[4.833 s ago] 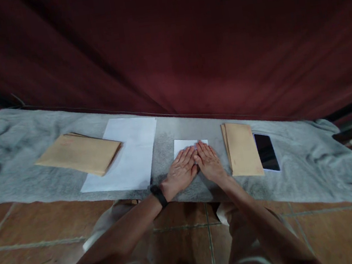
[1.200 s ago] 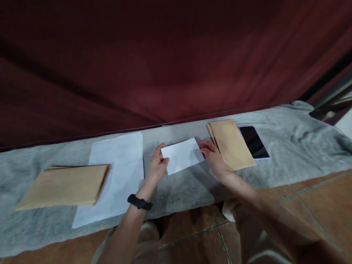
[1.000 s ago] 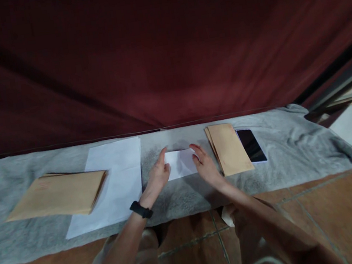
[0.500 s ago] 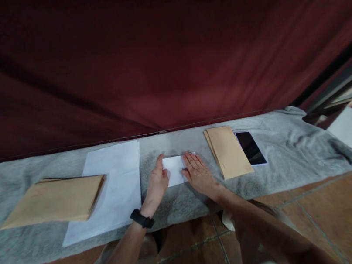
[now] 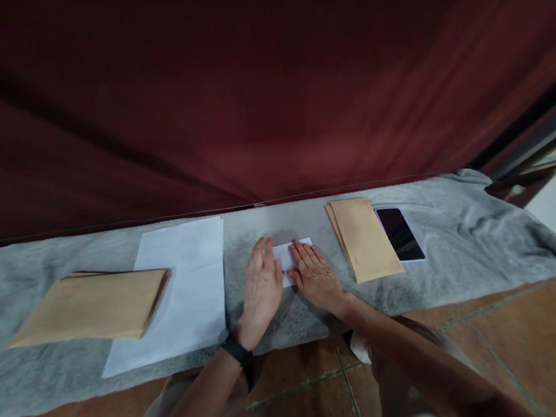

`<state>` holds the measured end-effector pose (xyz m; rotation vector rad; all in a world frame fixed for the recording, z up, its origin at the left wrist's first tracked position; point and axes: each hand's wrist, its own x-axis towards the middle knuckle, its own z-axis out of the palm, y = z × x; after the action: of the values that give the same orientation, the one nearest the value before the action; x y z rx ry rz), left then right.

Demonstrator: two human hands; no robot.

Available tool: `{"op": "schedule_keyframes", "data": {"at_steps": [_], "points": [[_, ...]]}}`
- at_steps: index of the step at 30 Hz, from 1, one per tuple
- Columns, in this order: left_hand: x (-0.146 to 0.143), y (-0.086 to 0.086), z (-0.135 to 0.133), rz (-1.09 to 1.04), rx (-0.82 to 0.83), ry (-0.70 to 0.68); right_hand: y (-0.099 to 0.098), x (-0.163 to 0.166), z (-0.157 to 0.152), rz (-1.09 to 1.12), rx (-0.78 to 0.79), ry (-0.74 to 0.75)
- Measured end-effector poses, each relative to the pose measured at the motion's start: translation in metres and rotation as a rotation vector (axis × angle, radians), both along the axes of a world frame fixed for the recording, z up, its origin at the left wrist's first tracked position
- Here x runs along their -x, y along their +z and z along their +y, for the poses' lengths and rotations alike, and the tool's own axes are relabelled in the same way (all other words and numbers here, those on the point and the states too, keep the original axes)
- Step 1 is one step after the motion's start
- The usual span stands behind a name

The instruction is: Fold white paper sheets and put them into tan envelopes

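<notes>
White folded paper [image 5: 283, 255] under left grip [image 5: 262, 291], right grip [image 5: 316, 278], both flat, unclenched; brown envelope [image 5: 88, 306] print illegible.

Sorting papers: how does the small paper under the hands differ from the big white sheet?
The small paper is smaller than the big white sheet. The left hand and right hand cover it; brown envelopes overlap the big sheet. Both are white, flat on the grey cloth.

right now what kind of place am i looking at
Probably a makeshift paperwork spot at floor level, perhaps in a home. A grey fabric cloth is spread beside brown floor tiles, below a dark red curtain. On the cloth lie tan paper envelopes, plain white paper sheets and a black smartphone.
</notes>
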<state>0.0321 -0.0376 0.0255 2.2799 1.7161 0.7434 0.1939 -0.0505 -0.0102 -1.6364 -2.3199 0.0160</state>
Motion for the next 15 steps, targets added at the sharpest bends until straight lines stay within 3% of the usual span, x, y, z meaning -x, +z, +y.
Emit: {"op": "schedule_keyframes", "data": {"at_steps": [3,5,9,15], "points": [[-0.015,-0.014,-0.01,0.052,0.006,-0.195,-0.001,-0.003,-0.002,-0.044,-0.003,0.059],[-0.022,-0.023,-0.013,0.088,0.016,-0.216,-0.002,-0.004,-0.003,-0.06,-0.019,0.076],[-0.027,-0.033,-0.01,0.143,0.021,-0.126,-0.006,-0.005,-0.002,-0.044,-0.032,0.024],[-0.029,-0.035,-0.008,0.19,0.014,-0.016,-0.009,-0.014,-0.001,-0.022,-0.06,-0.025]]}}
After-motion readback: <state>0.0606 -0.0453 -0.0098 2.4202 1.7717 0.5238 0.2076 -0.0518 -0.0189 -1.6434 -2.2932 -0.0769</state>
